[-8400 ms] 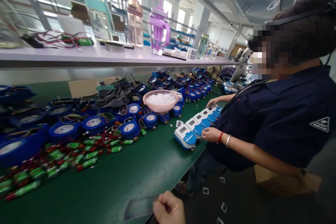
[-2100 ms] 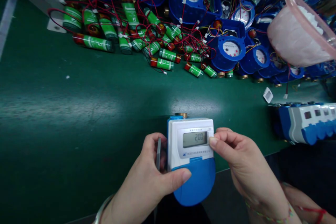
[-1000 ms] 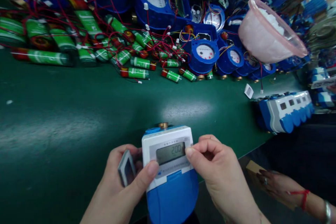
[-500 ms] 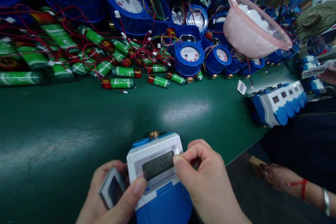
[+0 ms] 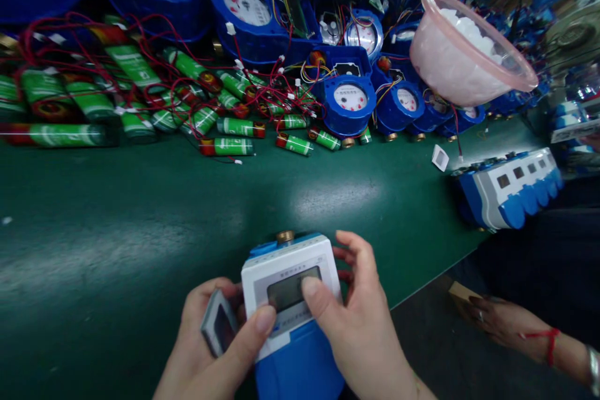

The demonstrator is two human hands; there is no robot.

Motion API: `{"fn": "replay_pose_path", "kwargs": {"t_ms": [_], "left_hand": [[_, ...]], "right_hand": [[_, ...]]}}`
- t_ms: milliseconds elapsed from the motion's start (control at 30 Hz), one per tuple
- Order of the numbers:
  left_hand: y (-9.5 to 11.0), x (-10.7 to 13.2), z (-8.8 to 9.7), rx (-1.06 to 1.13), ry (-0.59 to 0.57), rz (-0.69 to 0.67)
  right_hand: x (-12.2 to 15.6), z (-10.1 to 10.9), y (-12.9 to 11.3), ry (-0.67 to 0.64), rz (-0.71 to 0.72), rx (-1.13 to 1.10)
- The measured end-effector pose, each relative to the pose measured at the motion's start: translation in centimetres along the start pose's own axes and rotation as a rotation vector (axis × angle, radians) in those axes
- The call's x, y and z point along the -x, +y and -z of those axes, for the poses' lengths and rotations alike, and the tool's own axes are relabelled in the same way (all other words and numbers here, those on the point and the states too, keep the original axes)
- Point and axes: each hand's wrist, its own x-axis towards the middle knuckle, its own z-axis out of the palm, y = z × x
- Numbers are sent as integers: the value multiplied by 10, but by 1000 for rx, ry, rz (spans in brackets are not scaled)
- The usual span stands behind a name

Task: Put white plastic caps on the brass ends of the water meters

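A white and blue meter [image 5: 293, 306] with a grey display rests at the near edge of the green table [image 5: 140, 212]. My left hand [image 5: 210, 356] grips its left side, thumb on the white face, and also holds a small grey framed window piece [image 5: 218, 330] between the fingers. My right hand [image 5: 356, 331] lies over the meter's right side, with its thumb pressed flat on the display and the other fingers raised and spread.
Green batteries with red wires [image 5: 140, 94] and open blue meter bodies [image 5: 347, 100] crowd the far side. A pink bowl of white parts [image 5: 469, 56] stands at the right. A row of finished meters [image 5: 510, 190] lies right, beside another person's hand [image 5: 506, 325].
My right thumb has moved from the display's right edge onto the middle of the display, and its fingers have opened out. The reading 2.00 no longer shows.
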Motion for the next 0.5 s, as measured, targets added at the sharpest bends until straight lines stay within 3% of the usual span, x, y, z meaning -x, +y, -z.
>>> {"fn": "replay_pose_path", "kwargs": {"t_ms": [133, 267, 400, 500], "left_hand": [[-1, 2, -3, -42, -24, -98], [12, 15, -10, 23, 1, -124], [18, 26, -8, 45, -29, -161], [15, 29, -3, 4, -59, -224]], "right_hand": [[-10, 2, -11, -130, 88, 117], [-16, 12, -13, -188, 135, 181], [-1, 15, -10, -191, 205, 184], [16, 14, -8, -290, 162, 74]]}}
